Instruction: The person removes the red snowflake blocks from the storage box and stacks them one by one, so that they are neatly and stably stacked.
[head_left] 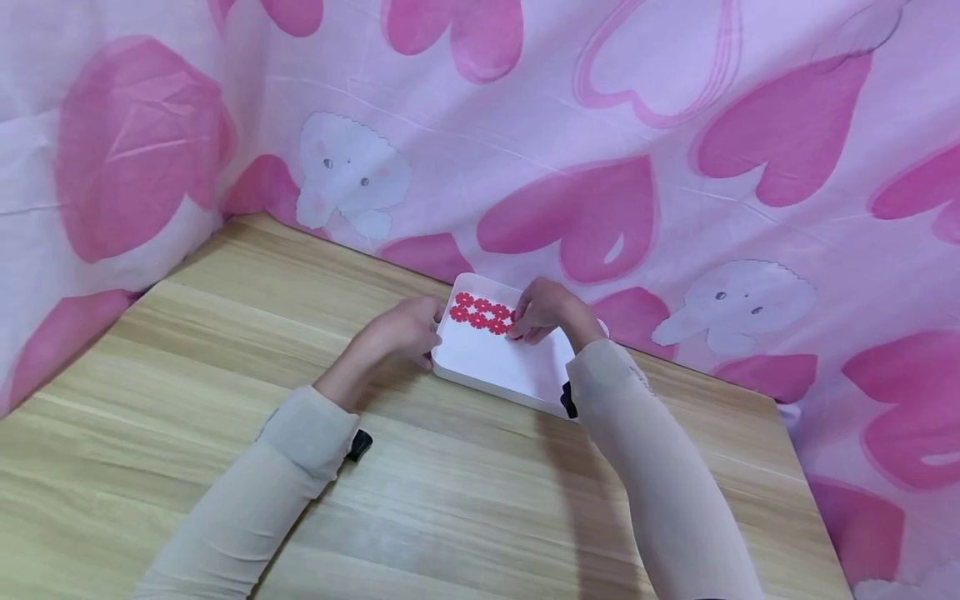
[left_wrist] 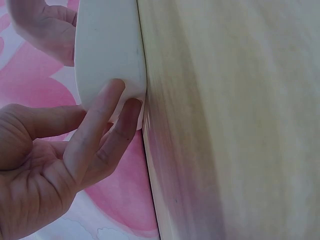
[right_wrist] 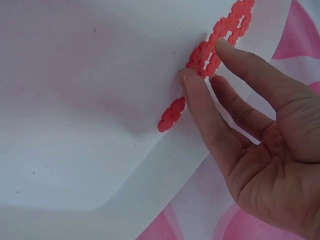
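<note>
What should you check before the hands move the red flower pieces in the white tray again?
1. White tray lies flat on the wooden table: ok.
2. Left hand steadies the tray, with its fingers straight against the tray's outer wall: ok.
3. Right hand is at the red flower pieces, its fingertips touching them: ok.
4. Pieces are all inside the tray, clustered at its far end: ok.
5. Pieces are firmly linked to each other: cannot tell.
6. Tray sits well back from the table's near edge: ok.
</note>
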